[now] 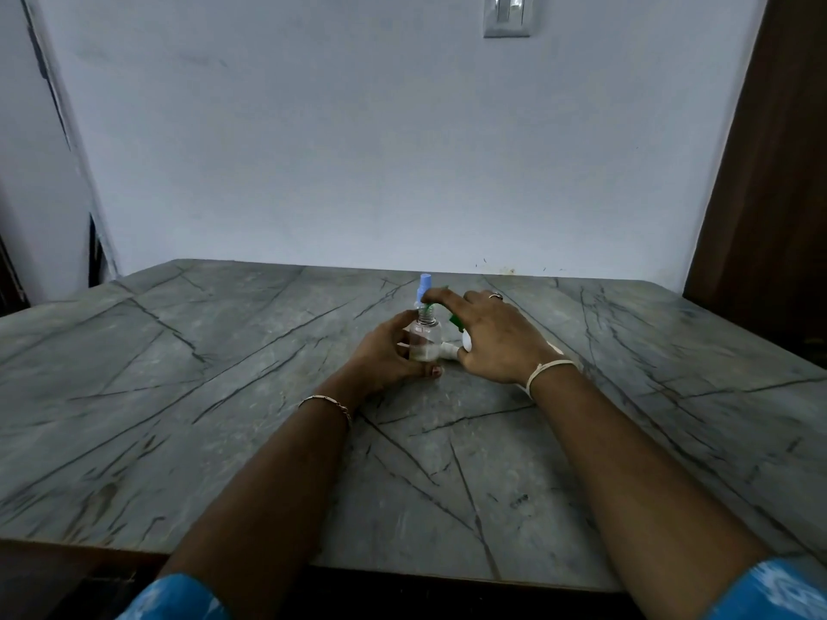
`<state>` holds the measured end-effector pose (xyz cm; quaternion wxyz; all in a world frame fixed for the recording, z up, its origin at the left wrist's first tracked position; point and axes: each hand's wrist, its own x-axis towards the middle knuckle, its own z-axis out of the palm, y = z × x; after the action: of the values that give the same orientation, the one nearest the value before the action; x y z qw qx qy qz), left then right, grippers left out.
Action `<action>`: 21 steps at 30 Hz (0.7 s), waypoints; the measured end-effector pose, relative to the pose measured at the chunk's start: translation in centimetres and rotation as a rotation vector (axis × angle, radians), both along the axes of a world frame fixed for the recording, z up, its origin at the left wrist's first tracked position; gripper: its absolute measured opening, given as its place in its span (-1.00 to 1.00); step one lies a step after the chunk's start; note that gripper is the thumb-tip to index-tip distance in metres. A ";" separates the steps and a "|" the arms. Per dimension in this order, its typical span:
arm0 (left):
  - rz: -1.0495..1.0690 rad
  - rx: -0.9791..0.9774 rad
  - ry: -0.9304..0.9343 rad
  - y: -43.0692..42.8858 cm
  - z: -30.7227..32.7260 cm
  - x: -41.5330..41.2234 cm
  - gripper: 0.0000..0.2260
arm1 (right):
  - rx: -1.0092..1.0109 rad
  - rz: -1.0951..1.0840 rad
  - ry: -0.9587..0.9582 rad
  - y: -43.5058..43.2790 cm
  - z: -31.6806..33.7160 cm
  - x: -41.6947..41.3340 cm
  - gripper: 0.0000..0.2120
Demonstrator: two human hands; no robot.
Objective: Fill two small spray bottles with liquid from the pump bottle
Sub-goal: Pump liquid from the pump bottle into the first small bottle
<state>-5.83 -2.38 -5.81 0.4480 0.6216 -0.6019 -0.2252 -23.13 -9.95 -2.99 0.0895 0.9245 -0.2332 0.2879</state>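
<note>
— What is on the table (223, 396)?

— Three bottles, close together near the far edge, just ahead of the person's hands; a clear bottle (424, 337) stands upright with its neck bare, a pump bottle (466, 340) with a white body is just to its right, and a blue cap (425, 284) rises behind them, its bottle mostly hidden.

— And the hands?

— The left hand (385, 351) is curled round the clear bottle, thumb in front, heel on the stone; the right hand (496, 337) lies over the pump's head, fingers spread and fairly straight, the forefinger stretched along the green spout (430, 307); the spout's tip sits above the clear bottle's neck.

— Is there liquid in it?

— A pale layer shows at the bottom; how much, I cannot tell from here.

— Anything else?

— A small white piece (447, 350) lies on the stone between the two hands, too blurred to name; a bracelet (326, 401) on the left wrist, a pale thread (548, 366) on the right, a ring (496, 296) on one right finger; blue sleeves (179, 597) at the near edge; a switch (508, 13) high on the wall (358, 149).
</note>
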 end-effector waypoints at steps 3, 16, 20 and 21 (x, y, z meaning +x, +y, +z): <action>0.005 0.007 -0.016 -0.1 0.0 0.0 -0.17 | 0.021 0.008 -0.008 0.0 0.1 0.0 -0.31; 0.020 -0.014 -0.087 -0.2 -0.1 0.1 -0.19 | -0.009 0.007 -0.011 -0.1 -0.2 -0.3 -0.26; 0.018 -0.023 -0.096 -0.2 -0.3 0.3 -0.18 | 0.022 0.032 0.001 0.0 0.6 -1.0 -0.16; 0.018 -0.022 -0.098 -0.2 -0.3 0.3 -0.17 | 0.040 0.042 0.001 0.2 0.8 -1.1 -0.15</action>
<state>-5.49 -2.58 -6.06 0.4267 0.6323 -0.6199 -0.1839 -24.23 -9.78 -2.15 0.0651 0.9310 -0.2195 0.2844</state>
